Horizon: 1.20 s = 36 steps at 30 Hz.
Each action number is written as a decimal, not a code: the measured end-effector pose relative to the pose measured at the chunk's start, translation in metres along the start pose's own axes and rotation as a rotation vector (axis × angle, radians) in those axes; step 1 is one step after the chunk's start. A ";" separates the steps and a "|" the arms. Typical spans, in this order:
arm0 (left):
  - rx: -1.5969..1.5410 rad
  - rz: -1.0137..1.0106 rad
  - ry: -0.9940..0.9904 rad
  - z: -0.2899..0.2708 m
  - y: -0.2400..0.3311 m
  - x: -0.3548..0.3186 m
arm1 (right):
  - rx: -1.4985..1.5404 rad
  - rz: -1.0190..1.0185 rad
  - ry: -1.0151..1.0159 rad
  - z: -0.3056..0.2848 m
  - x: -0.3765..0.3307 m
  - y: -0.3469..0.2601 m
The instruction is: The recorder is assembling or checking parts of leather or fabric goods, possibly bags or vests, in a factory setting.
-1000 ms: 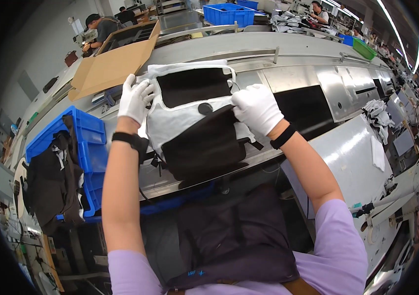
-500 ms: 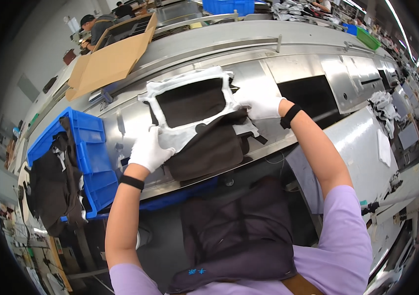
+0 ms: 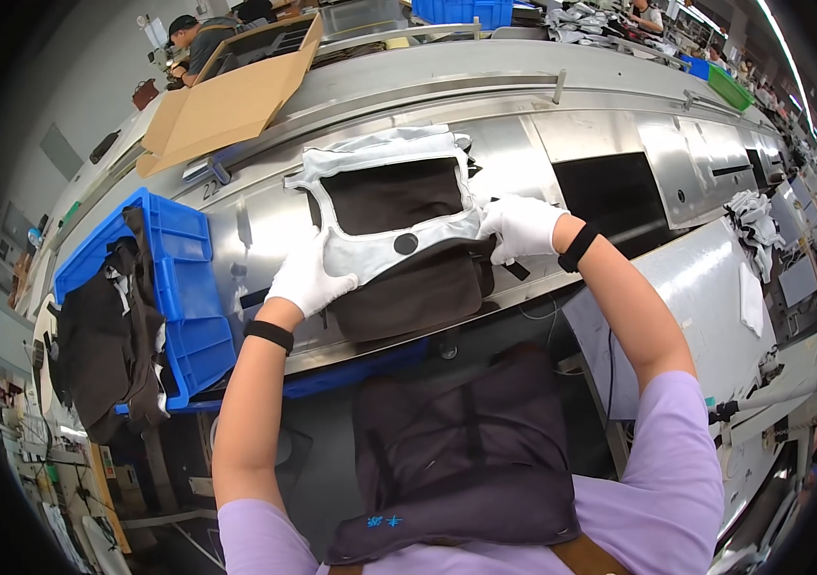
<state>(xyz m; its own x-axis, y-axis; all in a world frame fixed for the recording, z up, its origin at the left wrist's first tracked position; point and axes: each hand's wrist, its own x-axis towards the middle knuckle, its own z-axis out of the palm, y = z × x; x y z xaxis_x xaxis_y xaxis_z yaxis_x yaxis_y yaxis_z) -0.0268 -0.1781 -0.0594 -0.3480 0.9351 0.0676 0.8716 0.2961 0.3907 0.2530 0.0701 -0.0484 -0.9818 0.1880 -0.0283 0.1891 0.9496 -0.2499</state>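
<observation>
A dark brown fabric piece with a whitish backing (image 3: 361, 257) lies on the metal worktop, looking like part of a bag. Its pale border frames a rectangular opening with dark fabric inside, and a round black disc (image 3: 407, 243) sits on the near strip. A brown flap (image 3: 413, 309) spreads from it toward me, over the worktop's front edge. Both hands wear white gloves. My left hand (image 3: 309, 276) pinches the near left corner of the border, thumb on top. At the near right corner, my right hand (image 3: 524, 228) grips the border, its fingertips partly hidden.
On the left stands a blue crate (image 3: 186, 297) with brown fabric pieces (image 3: 102, 345) draped over its side. Beyond the worktop is an open cardboard box (image 3: 221, 105). A dark rectangular recess (image 3: 610, 192) lies to the right, near a grey side table (image 3: 691, 287). Other people work farther off.
The near strip of the pale border, earlier partly covered by a brown fold, now lies exposed with its black disc. My right hand has moved slightly down and right.
</observation>
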 end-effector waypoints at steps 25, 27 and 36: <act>0.221 0.204 0.232 0.002 0.026 -0.020 | -0.182 -0.080 0.625 0.021 0.004 -0.015; 0.181 0.540 0.339 0.006 0.016 -0.022 | -0.094 -0.121 0.620 0.004 0.002 -0.036; 0.132 0.415 -0.006 0.027 0.008 -0.024 | -0.280 -0.169 0.421 0.009 -0.002 -0.020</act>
<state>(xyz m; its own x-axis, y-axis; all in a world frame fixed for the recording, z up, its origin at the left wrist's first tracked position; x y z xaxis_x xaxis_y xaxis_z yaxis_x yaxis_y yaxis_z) -0.0025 -0.1928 -0.0828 0.0429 0.9810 0.1891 0.9741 -0.0831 0.2103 0.2514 0.0486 -0.0525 -0.9168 0.0561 0.3954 0.0835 0.9951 0.0523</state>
